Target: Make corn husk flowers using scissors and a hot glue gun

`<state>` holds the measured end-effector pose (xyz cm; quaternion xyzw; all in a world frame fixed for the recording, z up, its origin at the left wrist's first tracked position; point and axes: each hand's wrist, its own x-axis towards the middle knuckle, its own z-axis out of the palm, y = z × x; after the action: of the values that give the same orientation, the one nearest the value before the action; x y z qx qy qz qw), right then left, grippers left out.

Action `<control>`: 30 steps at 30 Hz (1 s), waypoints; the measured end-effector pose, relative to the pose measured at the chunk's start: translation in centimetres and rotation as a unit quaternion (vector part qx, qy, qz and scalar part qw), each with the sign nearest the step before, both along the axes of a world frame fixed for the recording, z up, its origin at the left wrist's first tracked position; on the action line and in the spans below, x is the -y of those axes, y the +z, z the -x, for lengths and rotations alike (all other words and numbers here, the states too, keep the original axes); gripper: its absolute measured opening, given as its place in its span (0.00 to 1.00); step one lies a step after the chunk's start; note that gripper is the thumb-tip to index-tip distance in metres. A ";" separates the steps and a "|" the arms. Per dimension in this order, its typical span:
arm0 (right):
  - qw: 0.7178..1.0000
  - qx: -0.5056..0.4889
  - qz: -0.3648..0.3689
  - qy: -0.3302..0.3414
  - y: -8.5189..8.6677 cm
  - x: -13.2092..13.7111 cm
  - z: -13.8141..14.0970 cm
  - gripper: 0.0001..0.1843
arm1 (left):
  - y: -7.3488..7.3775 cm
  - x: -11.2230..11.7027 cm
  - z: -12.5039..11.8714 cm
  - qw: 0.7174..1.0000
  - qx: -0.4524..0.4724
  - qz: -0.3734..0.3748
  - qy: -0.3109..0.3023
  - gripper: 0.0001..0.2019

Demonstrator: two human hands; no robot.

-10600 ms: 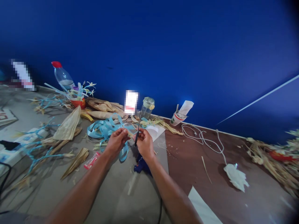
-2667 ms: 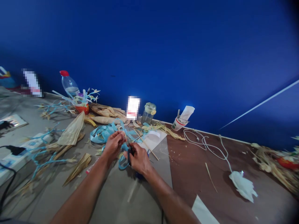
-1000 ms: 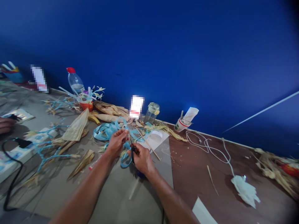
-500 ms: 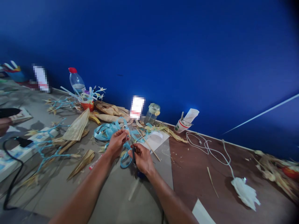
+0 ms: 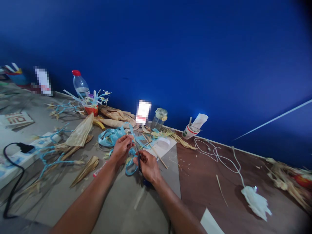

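Note:
Over the near part of the grey mat, my left hand (image 5: 123, 148) is closed in a pinch. A small pale piece shows at its fingertips, too small to name. Just right of it, my right hand (image 5: 148, 165) grips dark-handled scissors (image 5: 137, 150), their blades pointing up and away beside the left fingertips. Behind both hands lies a tangle of light-blue ribbon (image 5: 109, 137), with a loop hanging down between them. A thin stick (image 5: 156, 152) and a white paper sheet (image 5: 168, 148) with a white roll on it lie beyond my right hand.
Dried husks (image 5: 85, 170), blue-wrapped branches (image 5: 48, 156) and a white power strip (image 5: 14, 167) occupy the left. Along the blue wall stand a red-capped bottle (image 5: 81, 86), a glass jar (image 5: 159, 118) and a paper cup (image 5: 190, 131). A white cable (image 5: 229, 164) crosses the brown right side.
Another person's hand with a dark object, at the far left before, is out of view now, uncovering a printed card. My hands and the scissors stay almost in place.

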<state>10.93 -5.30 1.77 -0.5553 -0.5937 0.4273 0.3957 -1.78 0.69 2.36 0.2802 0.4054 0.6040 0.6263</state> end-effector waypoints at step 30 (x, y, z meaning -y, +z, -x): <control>1.000 -0.006 -0.001 0.004 0.4 0.2 0.0 0.11 | 0.0 0.2 -0.4 1.000 -0.012 -0.005 -0.015 0.15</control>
<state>10.91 -5.51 2.13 -0.5496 -0.5939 0.4321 0.3980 -1.42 0.53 2.32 0.2961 0.4055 0.5934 0.6291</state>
